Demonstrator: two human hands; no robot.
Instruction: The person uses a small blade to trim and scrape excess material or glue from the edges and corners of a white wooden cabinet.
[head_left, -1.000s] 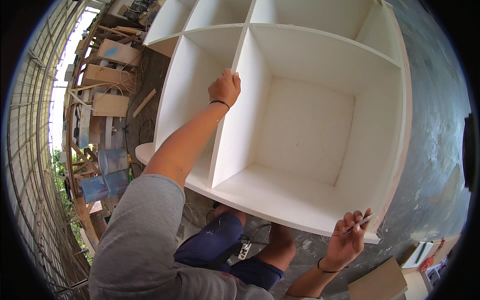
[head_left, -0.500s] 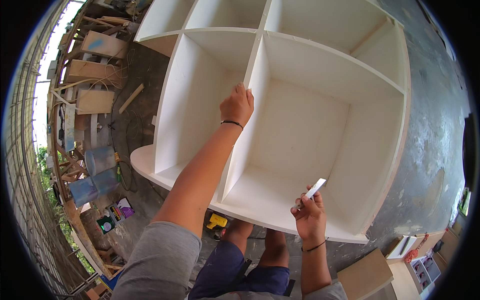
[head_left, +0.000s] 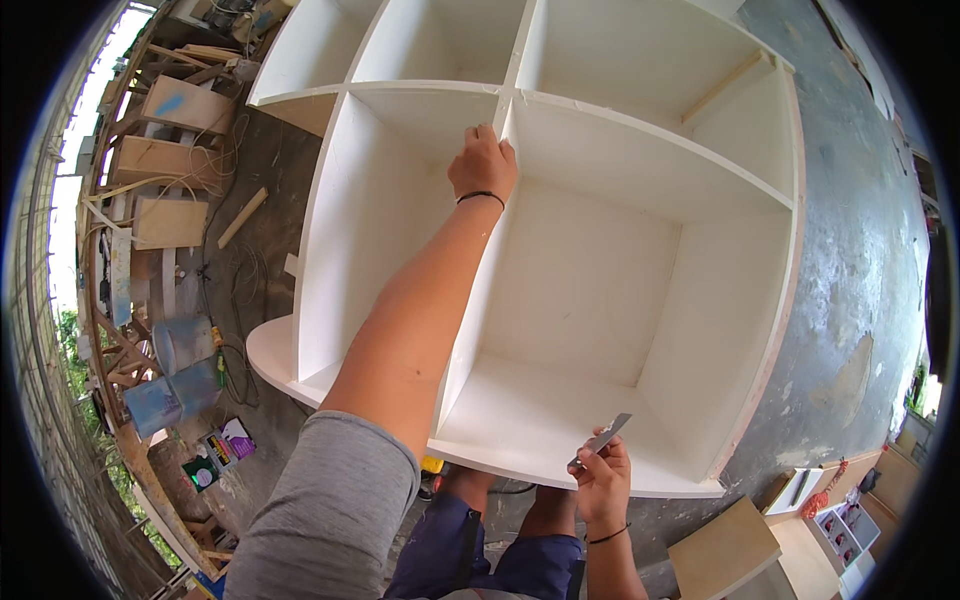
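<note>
A white shelving unit with several open compartments lies before me. My left hand is closed at the front edge of its upright divider, just below the crossing with the horizontal shelf. Fingers and thumb come together there; whatever they pinch, if anything, is hidden. Lower down, my right hand holds a thin flat metal blade between thumb and fingers, with its free end pointing up and right. That hand is over the bottom board's front edge, and its blade does not appear to touch the unit.
Along the left are wooden boxes, blue-stained containers, a loose wood strip and cables on the floor. A yellow tool shows partly below the unit. At lower right are a board and a grey tray.
My left hand has moved up along the divider edge toward the shelf crossing. My right hand has dropped lower and slightly left, with the blade tilted flatter. The whole view has shifted a little.
</note>
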